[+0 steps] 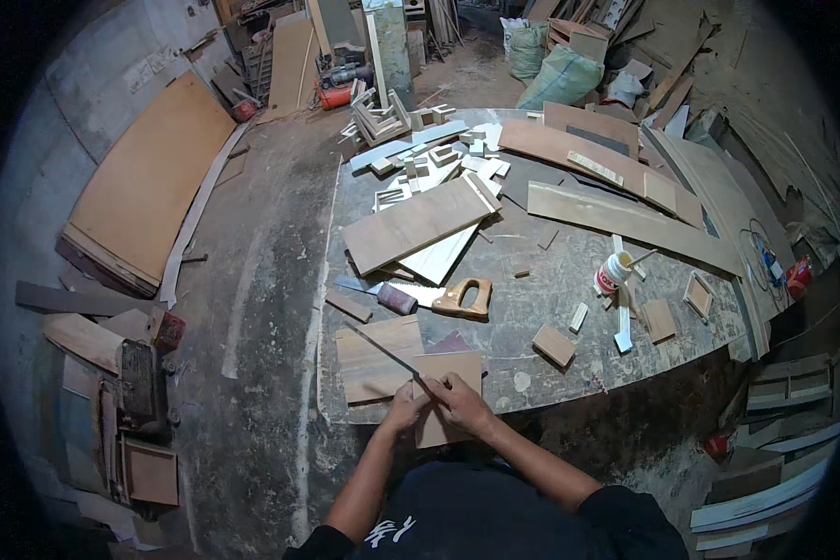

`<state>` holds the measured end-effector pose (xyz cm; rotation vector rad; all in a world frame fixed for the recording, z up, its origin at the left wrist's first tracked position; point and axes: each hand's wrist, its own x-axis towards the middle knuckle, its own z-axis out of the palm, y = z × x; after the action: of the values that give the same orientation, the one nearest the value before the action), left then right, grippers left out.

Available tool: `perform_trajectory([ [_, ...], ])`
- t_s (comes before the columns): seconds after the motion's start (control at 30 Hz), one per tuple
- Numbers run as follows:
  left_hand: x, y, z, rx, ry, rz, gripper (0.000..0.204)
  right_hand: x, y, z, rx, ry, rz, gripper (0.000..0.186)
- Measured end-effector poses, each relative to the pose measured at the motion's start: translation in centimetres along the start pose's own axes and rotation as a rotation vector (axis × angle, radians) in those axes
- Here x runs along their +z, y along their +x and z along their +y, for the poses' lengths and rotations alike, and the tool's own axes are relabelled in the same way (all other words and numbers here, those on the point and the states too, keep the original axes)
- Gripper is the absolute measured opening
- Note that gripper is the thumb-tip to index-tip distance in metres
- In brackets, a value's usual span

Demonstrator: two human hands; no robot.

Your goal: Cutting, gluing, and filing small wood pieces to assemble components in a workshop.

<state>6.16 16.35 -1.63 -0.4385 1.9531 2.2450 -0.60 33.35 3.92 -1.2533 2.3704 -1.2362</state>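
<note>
The left hand (403, 409) and right hand (462, 407) are pinching the thin dark strip (381, 347) between their fingers, seemingly steadying it; it is slanting forward-left from them, a board (469, 363) lying beneath.

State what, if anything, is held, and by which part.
A thin dark strip, held at its near end where left hand and right hand meet.

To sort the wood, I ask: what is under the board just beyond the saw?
Under the board, white pieces stick out; whatever else it covers cannot be seen.
</note>
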Motion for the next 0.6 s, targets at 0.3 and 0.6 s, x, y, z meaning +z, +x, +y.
perform_trajectory([
  [0.3,3.1,-1.0,3.8,-0.055,-0.188,0.108,0.048,-0.4,0.7,0.2,-0.025,0.0,0.145,0.059],
  [0.6,5.0,-1.5,7.1,-0.047,-0.073,0.199,0.031,-2.5,0.9,0.1,0.005,-0.096,0.123,0.055],
])
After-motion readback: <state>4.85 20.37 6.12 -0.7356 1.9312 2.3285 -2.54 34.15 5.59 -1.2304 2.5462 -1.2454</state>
